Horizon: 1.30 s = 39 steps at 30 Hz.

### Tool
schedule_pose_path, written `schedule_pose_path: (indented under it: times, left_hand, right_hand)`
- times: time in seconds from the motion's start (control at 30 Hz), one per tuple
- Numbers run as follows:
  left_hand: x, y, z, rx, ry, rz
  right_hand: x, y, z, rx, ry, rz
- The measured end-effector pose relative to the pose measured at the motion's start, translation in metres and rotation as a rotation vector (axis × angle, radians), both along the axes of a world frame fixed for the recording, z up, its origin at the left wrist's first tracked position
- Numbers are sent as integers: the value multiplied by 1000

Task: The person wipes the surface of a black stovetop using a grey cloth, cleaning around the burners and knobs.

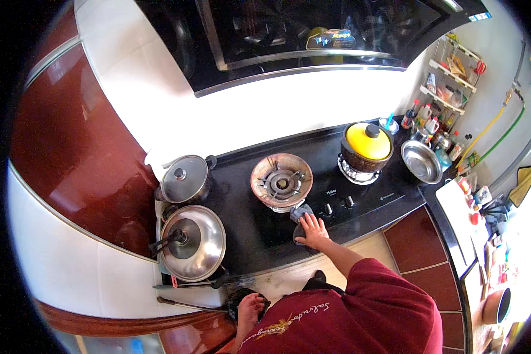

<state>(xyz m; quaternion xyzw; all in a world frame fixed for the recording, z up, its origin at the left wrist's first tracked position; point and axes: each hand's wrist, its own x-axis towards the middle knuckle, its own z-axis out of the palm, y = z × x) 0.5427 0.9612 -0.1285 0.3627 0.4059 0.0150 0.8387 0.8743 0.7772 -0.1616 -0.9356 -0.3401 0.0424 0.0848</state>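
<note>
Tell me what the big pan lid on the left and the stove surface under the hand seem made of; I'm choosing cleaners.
The big pan lid looks like polished stainless steel: silvery, with bright mirror-like reflections and a dark knob. The stove surface looks like glossy black glass, smooth and faintly reflective, though enamelled metal can't be ruled out. The right hand presses a dark cloth, seemingly soft fabric, against it.

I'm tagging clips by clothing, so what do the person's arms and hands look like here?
The right hand is bare: no glove, ring or watch shows. Its forearm is uncovered up to a loose dark red sleeve that ends near the elbow. The sleeve belongs to a dark red shirt with yellow lettering and a small emblem. The left hand is not in view.
</note>
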Motion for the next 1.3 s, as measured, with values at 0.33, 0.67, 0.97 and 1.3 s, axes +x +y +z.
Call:
schedule_pose_path:
  times: [0.33, 0.67, 0.97, 1.3]
  left_hand:
    - [-11, -1, -10, -43, 44, 29]
    - [7, -1, 3, -96, 27, 29]
    - [16, -2, -12, -96, -47, 18]
    - [-8, -15, -28, -167, 117, 126]
  right_hand:
    - [-24, 51, -13, 179, -49, -105]
    - [-43, 84, -20, 109, -119, 284]
    - [-18, 8, -3, 660, 167, 173]
    - [-32, 34, -12, 114, -90, 15]
